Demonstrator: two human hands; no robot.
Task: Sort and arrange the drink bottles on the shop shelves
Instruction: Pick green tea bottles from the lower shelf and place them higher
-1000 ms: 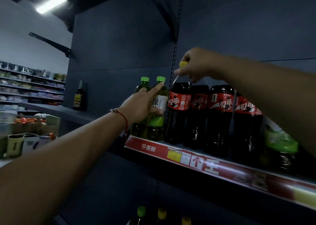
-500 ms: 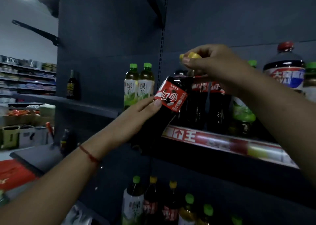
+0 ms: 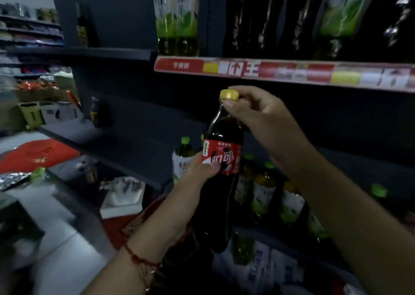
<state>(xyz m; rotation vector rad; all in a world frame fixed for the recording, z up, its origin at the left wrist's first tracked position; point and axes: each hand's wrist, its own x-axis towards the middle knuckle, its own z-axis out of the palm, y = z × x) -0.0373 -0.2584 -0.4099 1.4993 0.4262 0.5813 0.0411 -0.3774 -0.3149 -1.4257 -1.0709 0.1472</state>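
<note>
Both hands grip one cola bottle [image 3: 222,171]. Left hand [image 3: 197,175] wraps the body at the red label, thumb lying across the label's lower edge. Right hand [image 3: 258,119] pinches the neck just under the yellow cap [image 3: 229,94], fingers curled around it.

Orientation: the bottle's long axis runs near vertical, tilted slightly so the cap leans right of the base. Cap points up; base points down toward the lower shelf. The bottle is held in the air in front of the shelving, below the upper shelf's front edge and touching no shelf.

Upper shelf [image 3: 280,72]: a red price strip with yellow and white tags runs along its front edge. At its left end stand two green tea bottles [image 3: 177,18]; to their right stands a row of dark cola bottles [image 3: 265,18].

Lower shelf: green-capped bottles [image 3: 262,189] stand behind and right of the held bottle.

Room: dark grey back panels, dim light. A dark empty shelf [image 3: 85,53] extends left and carries a single dark bottle [image 3: 82,25]. Further shelving stands at the far left. A red mat [image 3: 38,154] lies on the pale floor at lower left. The picture is motion-blurred; label text is not readable.
</note>
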